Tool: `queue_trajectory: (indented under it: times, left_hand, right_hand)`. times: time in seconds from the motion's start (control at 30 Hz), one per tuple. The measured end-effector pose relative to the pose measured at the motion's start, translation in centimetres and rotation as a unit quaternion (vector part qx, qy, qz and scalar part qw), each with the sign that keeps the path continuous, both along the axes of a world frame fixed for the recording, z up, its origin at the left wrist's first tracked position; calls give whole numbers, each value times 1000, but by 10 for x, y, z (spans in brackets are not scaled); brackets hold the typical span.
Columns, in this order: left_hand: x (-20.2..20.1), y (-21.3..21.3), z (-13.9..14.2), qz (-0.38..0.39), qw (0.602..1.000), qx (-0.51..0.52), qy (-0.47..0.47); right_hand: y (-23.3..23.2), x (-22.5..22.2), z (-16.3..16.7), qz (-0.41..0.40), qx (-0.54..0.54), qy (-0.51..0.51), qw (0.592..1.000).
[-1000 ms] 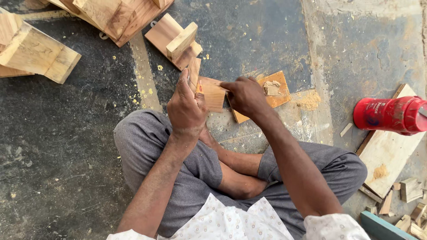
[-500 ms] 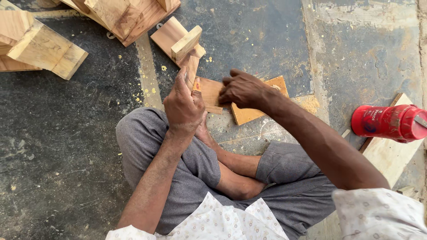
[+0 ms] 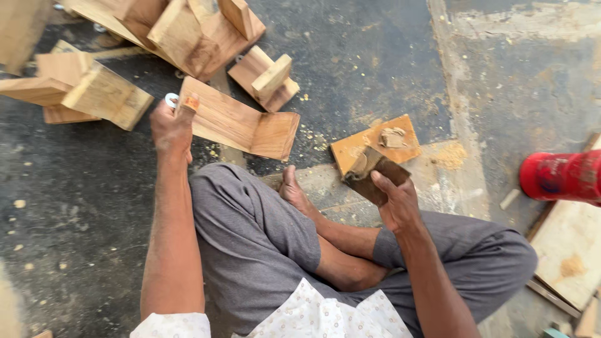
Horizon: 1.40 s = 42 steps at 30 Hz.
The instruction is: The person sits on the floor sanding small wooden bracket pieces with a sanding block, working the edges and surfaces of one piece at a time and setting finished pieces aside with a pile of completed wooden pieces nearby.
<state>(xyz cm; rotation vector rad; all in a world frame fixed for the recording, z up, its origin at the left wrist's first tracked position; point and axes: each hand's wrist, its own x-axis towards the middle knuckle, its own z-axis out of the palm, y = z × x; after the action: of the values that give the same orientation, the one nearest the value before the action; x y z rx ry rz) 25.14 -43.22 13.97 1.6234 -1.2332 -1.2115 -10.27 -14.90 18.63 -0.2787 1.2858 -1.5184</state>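
wooden board (image 3: 241,125) gripped at its end by the left hand (image 3: 170,128); right hand (image 3: 394,203) fingers clasp a brown sandpaper sheet (image 3: 372,172) beside an orange block (image 3: 375,143).

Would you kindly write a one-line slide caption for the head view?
Seated cross-legged, left hand grips a wooden board; right hand holds brown sandpaper.

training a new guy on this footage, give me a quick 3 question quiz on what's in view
1. True or false: the left hand grips the end of a flat wooden board.
2. What does the right hand hold? A) a hammer B) a dark sheet of sandpaper C) the red can
3. What lies on the floor just beyond the right hand?

Key: 1 true. 2 B. 3 a small square wood block with a lump of brownish filler on it.
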Motion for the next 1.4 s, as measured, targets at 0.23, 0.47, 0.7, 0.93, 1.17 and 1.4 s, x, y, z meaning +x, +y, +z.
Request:
queue_trajectory:
  times: [0.23, 0.47, 0.7, 0.93, 1.17, 1.4]
  left_hand:
    - [39, 2, -61, 18, 998, -31, 44]
    - [47, -14, -27, 82, 989, -113, 36]
    - [160, 12, 35, 157, 951, -209, -167]
    - [256, 112, 85, 294, 881, -220, -297]
    - [205, 114, 131, 323, 869, -370, 60]
    - [-4, 56, 98, 104, 953, -170, 230]
  right_hand:
    - [12, 8, -15, -47, 6, -41, 998]
    - [1, -16, -35, -100, 31, -41, 994]
    - [-10, -31, -66, -132, 18, -43, 990]
    - [-31, -28, -79, -74, -29, -64, 995]
    - [-29, -9, -24, -37, -156, -72, 984]
    - [12, -32, 22, -59, -177, 62, 981]
